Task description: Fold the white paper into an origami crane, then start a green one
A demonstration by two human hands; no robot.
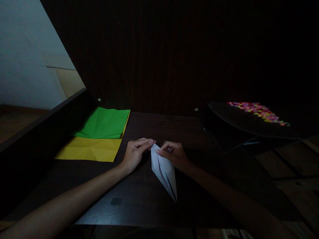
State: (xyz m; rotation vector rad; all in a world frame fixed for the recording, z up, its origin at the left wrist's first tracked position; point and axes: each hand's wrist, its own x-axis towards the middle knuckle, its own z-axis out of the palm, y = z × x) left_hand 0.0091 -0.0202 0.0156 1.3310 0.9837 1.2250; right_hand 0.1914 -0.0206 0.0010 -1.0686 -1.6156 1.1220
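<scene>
A white sheet of paper (163,169), folded into a long pointed shape with layered flaps, is held between both hands above the dark wooden surface. Its narrow tip points down toward me, where the layers stand slightly apart. My left hand (137,151) pinches the upper corner between thumb and fingers. On the right edge, near the top, my right hand (174,154) grips the folded paper with its thumb on the front face and its fingers curled behind. The fingers partly hide the upper end of the paper.
Creased green paper (104,122) and yellow paper (89,149) lie overlapping at the left. A dark panel (154,59) rises behind the tabletop (104,199). A low side board (45,122) borders the left. At right, small multicoloured pieces (261,113) lie on a dark bag-like object (239,122).
</scene>
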